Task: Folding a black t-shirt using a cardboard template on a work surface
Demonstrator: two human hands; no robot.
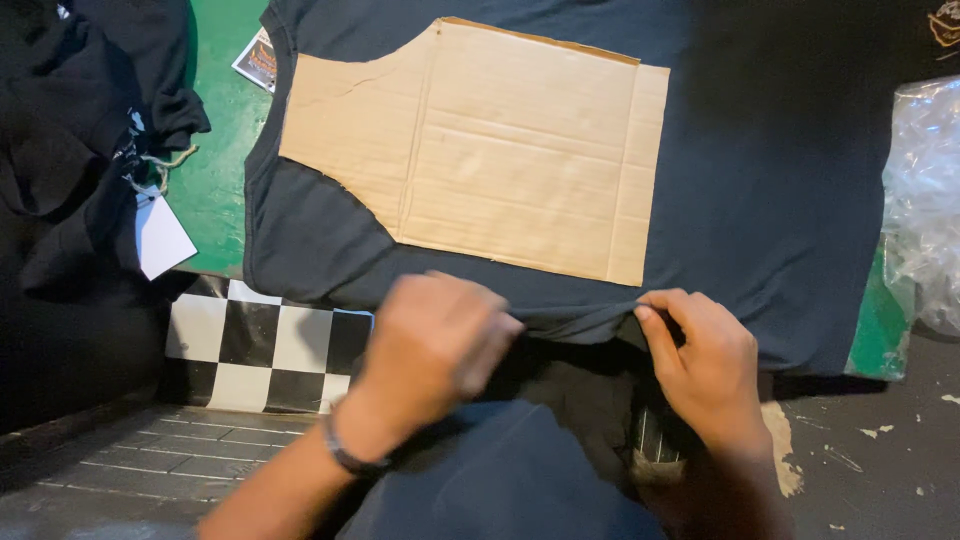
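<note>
Two hands are seen at the near hem of a dark shirt (pixel 780 150) spread flat over a green table (pixel 210 190). The left hand (pixel 435 345) is closed in a loose fist on the hem, which is bunched under it; the right hand (pixel 705 360) is pinched shut on the same hem, thumb and fingertips folded over a ridge of cloth. A dark band is worn on the left wrist. Beyond the hands, a flat piece of brown corrugated cardboard (pixel 500 150), creased and with one curved cut-out side, is laid on the middle of the shirt. Left of the shirt, a blank white tag (pixel 160 235) on twine is hung from a heap of black garments (pixel 70 130). At the shirt's far left corner a small printed card (pixel 258 60) is partly covered. Right of the shirt, crinkled clear plastic bags (pixel 925 190) are piled. Below the table edge, a black-and-white chequered panel (pixel 260 355) is visible.
</note>
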